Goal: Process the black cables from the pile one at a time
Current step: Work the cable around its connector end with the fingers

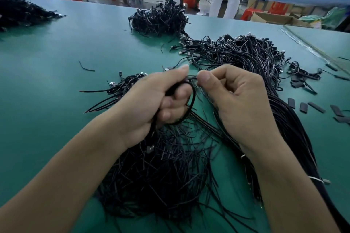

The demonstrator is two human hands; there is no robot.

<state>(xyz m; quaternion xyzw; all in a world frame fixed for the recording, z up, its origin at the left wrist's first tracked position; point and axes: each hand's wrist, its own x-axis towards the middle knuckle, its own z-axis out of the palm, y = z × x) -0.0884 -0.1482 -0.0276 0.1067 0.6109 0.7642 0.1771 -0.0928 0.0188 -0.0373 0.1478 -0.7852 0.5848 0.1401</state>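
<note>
A black cable point(194, 98) is held looped above the pile point(161, 172), gripped by the left hand point(151, 104) with fingers curled round it. Its end is pinched by the right hand point(236, 96). Further cable heaps point(246, 55) are spread on the green surface point(56, 81).

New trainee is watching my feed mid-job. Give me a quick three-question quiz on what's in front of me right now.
1. True or false: the left hand grips a looped black cable.
2. What is the right hand doing? A) lying flat and open B) pinching that cable beside the left thumb C) holding scissors
3. Fill in: the short black tube pieces lie on the green table on the person's ____ side.
Key: 1 true; 2 B; 3 right.
</note>
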